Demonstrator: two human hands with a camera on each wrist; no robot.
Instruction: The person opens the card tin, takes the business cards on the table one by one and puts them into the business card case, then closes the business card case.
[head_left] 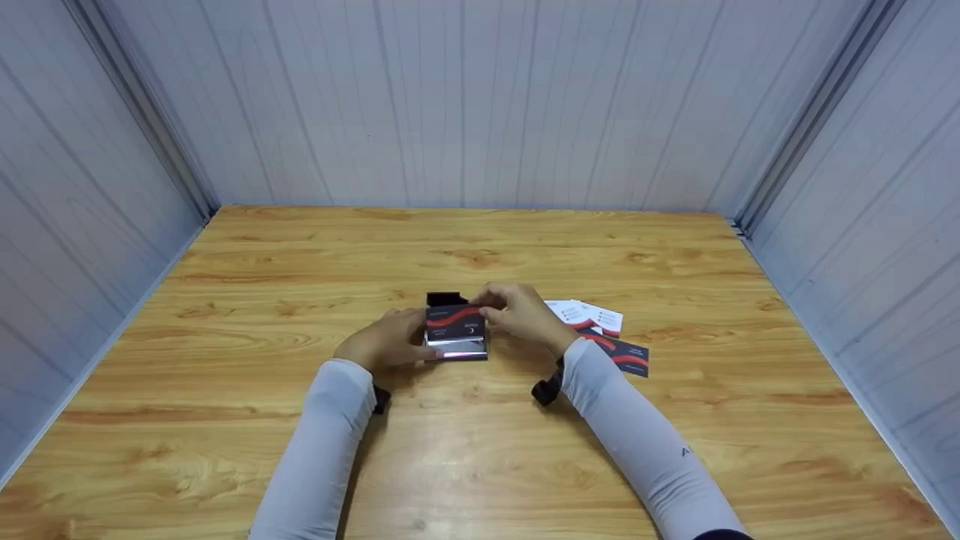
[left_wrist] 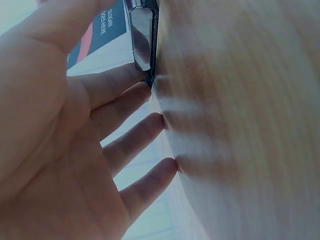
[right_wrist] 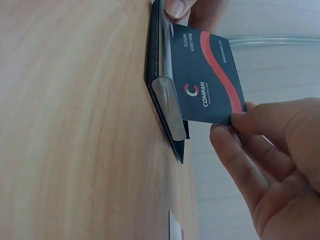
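Note:
A business card case (head_left: 461,349), black with a shiny metal part, lies opened on the table. Its dark lid (head_left: 443,298) extends at the far side. My left hand (head_left: 391,337) grips the case at its left end, thumb on the metal near the front corner; in the left wrist view its lower fingertips touch the tabletop. My right hand (right_wrist: 280,155) pinches the corner of a dark business card (right_wrist: 207,75) with a red wave between thumb and index finger. The card stands tilted, one long edge at the metal part of the case.
Right of the case, partly behind my right wrist, lie several loose business cards: white ones (head_left: 600,318) at the back and dark red-striped ones (head_left: 631,358) nearer. The wooden table (head_left: 465,450) meets pale panel walls (head_left: 480,105) at the back and both sides.

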